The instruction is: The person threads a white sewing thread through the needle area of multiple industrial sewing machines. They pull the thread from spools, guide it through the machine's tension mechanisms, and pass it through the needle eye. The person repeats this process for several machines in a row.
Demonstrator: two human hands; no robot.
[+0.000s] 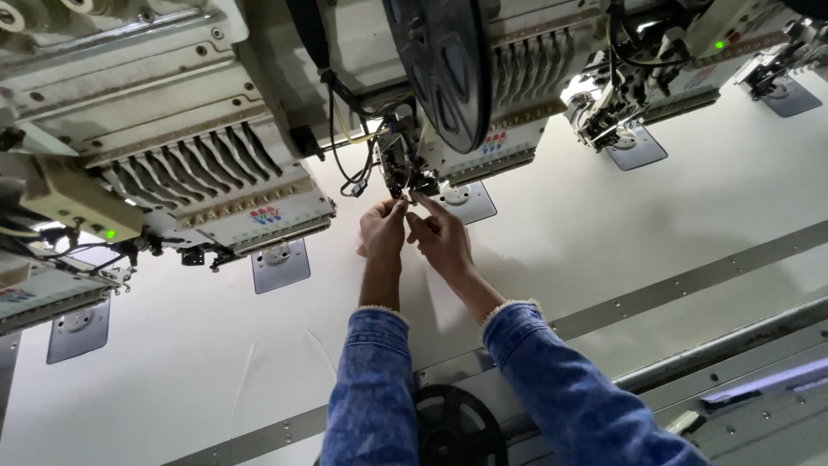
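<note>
A: Head view. Left hand (382, 231) and right hand (440, 237) raised together, close but not touching, fingertips meeting just under the needle assembly (404, 168) of the middle embroidery head (483, 129).

B: Grip state?

A: Both pinched at thumb and forefinger. The left seems closed on something very thin, likely a thread end; too fine to resolve, so I cannot tell for sure. The right forefinger points up at the same spot; what it pinches, if anything, is not visible.

B: Where does the work sit?

A: At the far edge of the white fabric bed (604, 233), beside the grey needle plate (466, 200) of that head. Another head (216, 190) stands left, another (638, 103) right. A black reel (444, 65) hangs over the hands; metal rail (690, 280) runs along the near edge.

B: Handling?

A: Judgement: thread is weightless, limp and snaps if jerked; take it near its free end with fingertip pads. The needles are stiff, sharp and fragile; approach from below, not from the side.

B: Sleeves?

A: Blue denim cuffs (509, 315), clear of the mechanism.
</note>
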